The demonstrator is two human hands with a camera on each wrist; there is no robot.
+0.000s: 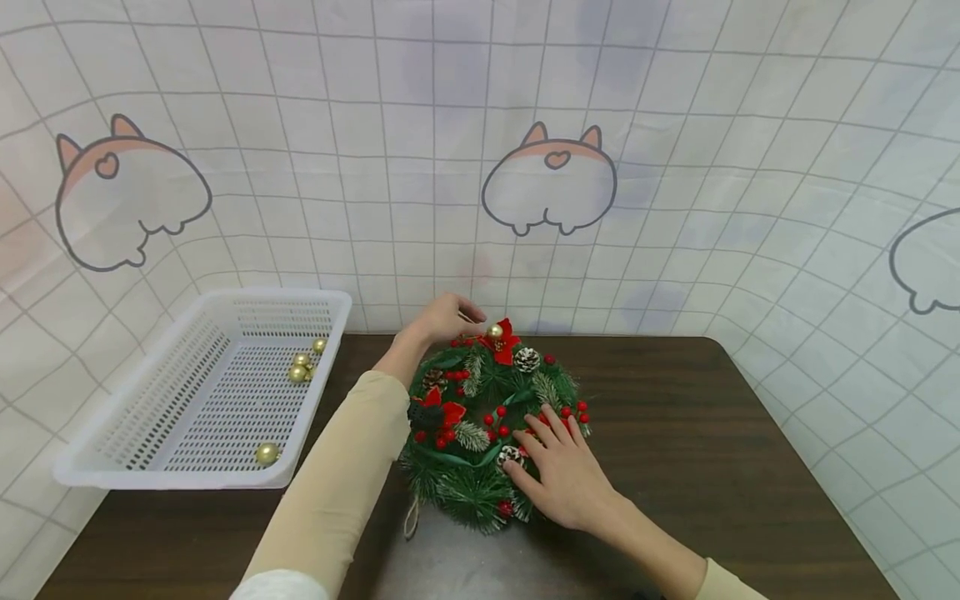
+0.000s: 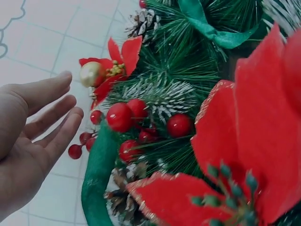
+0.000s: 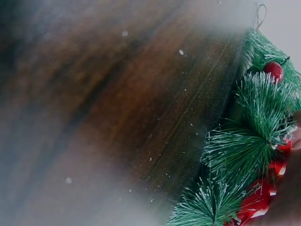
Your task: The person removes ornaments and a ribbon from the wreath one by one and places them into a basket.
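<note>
A green Christmas wreath with red berries, pine cones and red poinsettias lies on the table. At its far side a gold ball sits against a poinsettia. My left hand is just left of that ball; in the left wrist view its fingers are extended, with a gap between them and the ball. Fingers spread, my right hand rests on the wreath's near right part, by a snowy pine cone. The right wrist view shows mostly tabletop and frosted green needles.
To the left stands a white plastic basket with several gold balls near its right side and another gold ball at its front. A twine loop hangs from the wreath. Behind the dark wooden table is a grid-patterned cloth.
</note>
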